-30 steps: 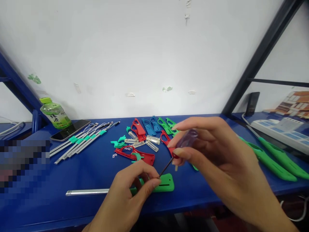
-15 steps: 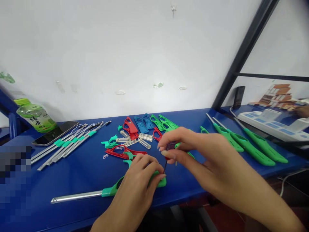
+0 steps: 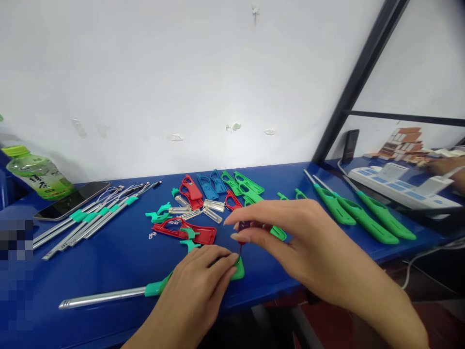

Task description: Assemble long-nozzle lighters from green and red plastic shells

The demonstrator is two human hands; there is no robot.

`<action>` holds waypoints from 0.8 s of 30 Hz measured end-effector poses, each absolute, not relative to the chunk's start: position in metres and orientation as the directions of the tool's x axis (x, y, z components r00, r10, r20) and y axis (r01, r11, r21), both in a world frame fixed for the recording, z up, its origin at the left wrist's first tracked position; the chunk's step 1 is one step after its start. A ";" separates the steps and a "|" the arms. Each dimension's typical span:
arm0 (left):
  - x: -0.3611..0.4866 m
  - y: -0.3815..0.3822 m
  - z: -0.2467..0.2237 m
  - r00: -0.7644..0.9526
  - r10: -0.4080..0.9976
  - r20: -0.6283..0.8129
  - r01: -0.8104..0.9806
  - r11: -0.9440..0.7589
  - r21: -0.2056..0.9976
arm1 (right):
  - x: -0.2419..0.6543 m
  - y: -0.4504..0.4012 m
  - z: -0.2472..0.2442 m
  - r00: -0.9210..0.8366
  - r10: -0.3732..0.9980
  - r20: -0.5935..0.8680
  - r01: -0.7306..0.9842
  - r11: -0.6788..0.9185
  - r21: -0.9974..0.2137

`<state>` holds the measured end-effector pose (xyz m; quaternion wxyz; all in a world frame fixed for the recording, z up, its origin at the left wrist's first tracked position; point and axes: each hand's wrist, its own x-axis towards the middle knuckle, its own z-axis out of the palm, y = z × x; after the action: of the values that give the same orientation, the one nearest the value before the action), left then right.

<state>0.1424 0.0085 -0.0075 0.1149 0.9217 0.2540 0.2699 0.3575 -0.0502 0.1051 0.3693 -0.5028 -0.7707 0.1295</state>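
Note:
A long-nosed green lighter (image 3: 238,274) lies on the blue table near the front edge, its metal tube pointing left. My left hand (image 3: 198,283) is closed over its handle and presses it down, hiding most of it. The fingertips rest near the handle's right end. Above that end, my right hand (image 3: 290,237) pinches a small screwdriver (image 3: 245,225) between thumb and fingers. The dark handle is partly covered, and the thin shaft points down to the lighter handle beside my left fingertips. Just behind my left hand lie a turquoise trigger piece (image 3: 189,245) and a red handle half (image 3: 207,235).
Several metal lighter tubes (image 3: 105,218), a phone (image 3: 72,201) and a green bottle (image 3: 39,174) lie left. Clear fuel tanks (image 3: 212,214), blue shells (image 3: 207,186) and green shells (image 3: 250,182) are behind. Green lighters (image 3: 366,220) and a power strip (image 3: 403,189) sit right.
The view has shifted slightly, so most things appear farther left. My right fingers have turned a little around the screwdriver. My left hand still holds the lighter down.

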 end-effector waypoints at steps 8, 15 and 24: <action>0.127 0.004 -0.016 0.744 0.455 0.489 0.426 -0.887 0.177 | 0.339 -0.040 0.098 -0.178 0.889 0.421 0.750 0.400 -0.527; 0.128 0.002 -0.015 0.740 0.475 0.477 0.437 -0.878 0.197 | 0.337 -0.035 0.096 -0.171 0.891 0.420 0.771 0.386 -0.506; 0.129 0.000 -0.013 0.726 0.471 0.501 0.426 -0.880 0.210 | 0.352 -0.051 0.104 -0.246 0.876 0.414 0.738 0.447 -0.506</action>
<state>0.1286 0.0000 -0.0135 0.0403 0.9281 0.2417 0.2805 0.3523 -0.0507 0.1043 0.3329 -0.5157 -0.7826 0.1036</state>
